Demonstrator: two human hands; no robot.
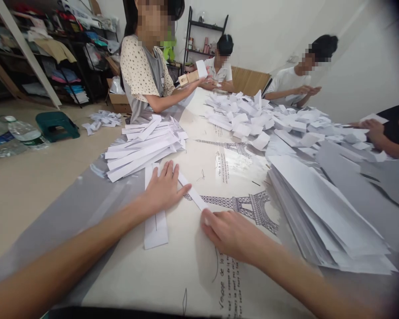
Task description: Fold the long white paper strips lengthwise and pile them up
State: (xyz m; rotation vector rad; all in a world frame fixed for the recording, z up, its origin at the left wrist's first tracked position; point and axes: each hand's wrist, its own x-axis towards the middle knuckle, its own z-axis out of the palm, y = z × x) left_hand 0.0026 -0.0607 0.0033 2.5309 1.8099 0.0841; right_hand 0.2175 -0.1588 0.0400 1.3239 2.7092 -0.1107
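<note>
My left hand (162, 189) lies flat with its fingers apart, pressing on white paper at the middle of the table. Under it runs a folded white paper strip (157, 235), whose near end sticks out towards me with a dark line along it. A narrower paper strip (193, 194) slants from beneath my left fingers to my right hand (231, 232). The thumb and fingers of my right hand pinch its near end. Just beyond my left hand lies a pile of long white folded strips (146, 146). What lies directly under my left palm is hidden.
The tablecloth (119, 283) has printed Eiffel towers. A stack of large paper sheets (326, 212) lies right, with a heap of small folded papers (252, 115) behind. A standing person (146, 75) holds a wooden block; others sit around the table. A green stool (57, 126) stands left.
</note>
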